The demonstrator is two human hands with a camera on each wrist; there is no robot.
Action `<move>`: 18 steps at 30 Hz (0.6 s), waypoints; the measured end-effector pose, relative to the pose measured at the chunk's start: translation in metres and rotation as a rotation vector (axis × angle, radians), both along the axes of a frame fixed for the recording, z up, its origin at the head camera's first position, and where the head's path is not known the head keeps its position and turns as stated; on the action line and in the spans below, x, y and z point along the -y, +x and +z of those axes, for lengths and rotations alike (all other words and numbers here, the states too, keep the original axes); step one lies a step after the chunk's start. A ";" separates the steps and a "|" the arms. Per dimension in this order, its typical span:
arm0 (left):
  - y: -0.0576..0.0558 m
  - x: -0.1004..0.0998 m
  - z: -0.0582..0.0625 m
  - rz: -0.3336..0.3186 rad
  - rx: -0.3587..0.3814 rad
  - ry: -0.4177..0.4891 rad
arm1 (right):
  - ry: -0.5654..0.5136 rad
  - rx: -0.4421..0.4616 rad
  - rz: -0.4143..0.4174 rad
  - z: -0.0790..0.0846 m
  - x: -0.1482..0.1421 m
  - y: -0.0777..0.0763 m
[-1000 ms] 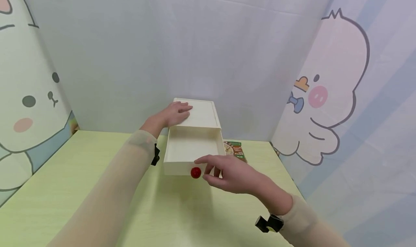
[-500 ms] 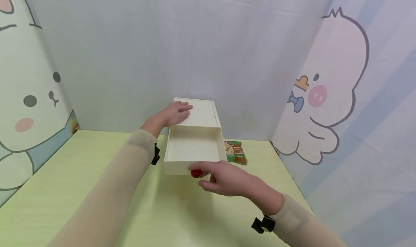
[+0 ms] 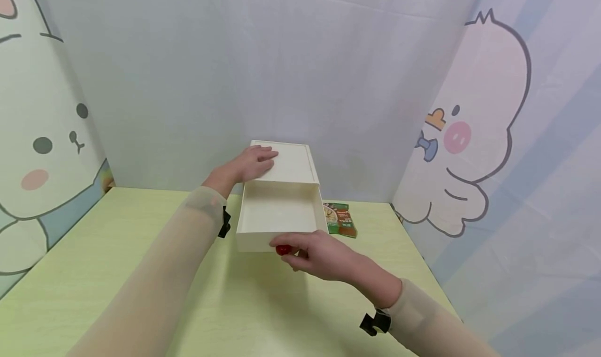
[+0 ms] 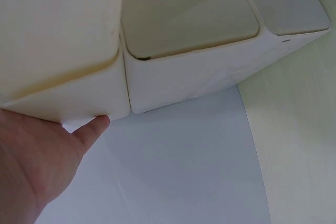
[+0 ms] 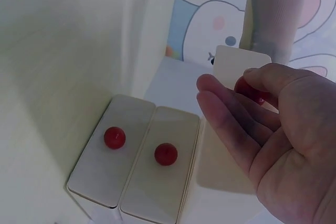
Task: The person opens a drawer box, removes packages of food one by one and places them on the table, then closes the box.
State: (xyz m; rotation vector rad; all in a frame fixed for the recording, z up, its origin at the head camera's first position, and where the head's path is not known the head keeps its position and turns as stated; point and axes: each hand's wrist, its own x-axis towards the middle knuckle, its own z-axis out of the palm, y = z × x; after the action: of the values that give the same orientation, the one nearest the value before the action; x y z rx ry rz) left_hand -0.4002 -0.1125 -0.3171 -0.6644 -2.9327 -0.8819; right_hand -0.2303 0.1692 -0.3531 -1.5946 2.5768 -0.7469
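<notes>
A white drawer unit [image 3: 293, 161] stands at the back of the table, its top drawer [image 3: 255, 241] pulled out with a bare floor inside. On top of the unit my left hand [image 3: 249, 165] rests, fingers spread towards the right. My right hand [image 3: 324, 256] is at the drawer's front, thumb and fingers pinching its round red knob [image 3: 283, 250]. The right wrist view shows part of that knob [image 5: 247, 88] between the digits. In the left wrist view, the left hand [image 4: 39, 156] lies along the unit's edge.
Two closed drawers [image 5: 149, 192] with red knobs [image 5: 166, 154] show in the right wrist view. A green and brown food packet [image 3: 341, 220] lies on the table [image 3: 141, 231], right of the unit. A pale curtain [image 3: 188, 85] hangs close behind.
My right hand has moved left to the red knob, and its thumb and fingers have closed around it. The left hand and the drawer have stayed where they were.
</notes>
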 end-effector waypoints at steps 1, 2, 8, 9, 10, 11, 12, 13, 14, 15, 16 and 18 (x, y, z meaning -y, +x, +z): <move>0.000 0.000 0.000 -0.001 -0.001 0.002 | 0.002 0.002 -0.001 0.001 0.000 0.000; 0.000 0.000 0.001 -0.001 0.000 0.004 | 0.006 0.006 -0.004 0.001 0.000 0.000; -0.001 -0.001 0.001 0.002 0.004 0.008 | 0.036 0.026 -0.023 0.007 0.001 -0.002; -0.001 -0.001 0.001 0.002 0.004 0.008 | 0.040 0.026 -0.026 0.008 0.001 -0.002; -0.001 0.000 0.001 0.002 0.006 0.008 | 0.043 0.026 -0.028 0.009 0.001 -0.002; -0.001 0.000 0.002 0.003 0.007 0.007 | 0.045 0.028 -0.030 0.010 0.002 -0.002; -0.001 0.000 0.001 0.003 0.009 0.007 | 0.048 0.031 -0.032 0.011 0.002 -0.002; -0.001 0.000 0.001 0.003 0.013 0.005 | 0.050 0.036 -0.033 0.012 0.002 -0.002; -0.001 0.000 0.001 0.003 0.017 0.004 | 0.052 0.040 -0.034 0.013 0.002 -0.002; -0.001 0.001 0.001 0.003 0.021 0.004 | 0.055 0.045 -0.034 0.013 0.002 -0.003; 0.000 0.001 0.001 0.003 0.026 0.004 | 0.058 0.048 -0.034 0.014 0.003 -0.003; 0.000 0.001 0.001 0.004 0.035 0.008 | 0.064 0.054 -0.034 0.015 0.003 -0.004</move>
State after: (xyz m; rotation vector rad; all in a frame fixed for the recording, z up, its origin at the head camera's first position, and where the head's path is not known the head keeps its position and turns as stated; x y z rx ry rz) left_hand -0.3997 -0.1132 -0.3156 -0.6484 -2.9581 -0.9144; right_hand -0.2339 0.1660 -0.3381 -1.4948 2.5689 -0.6922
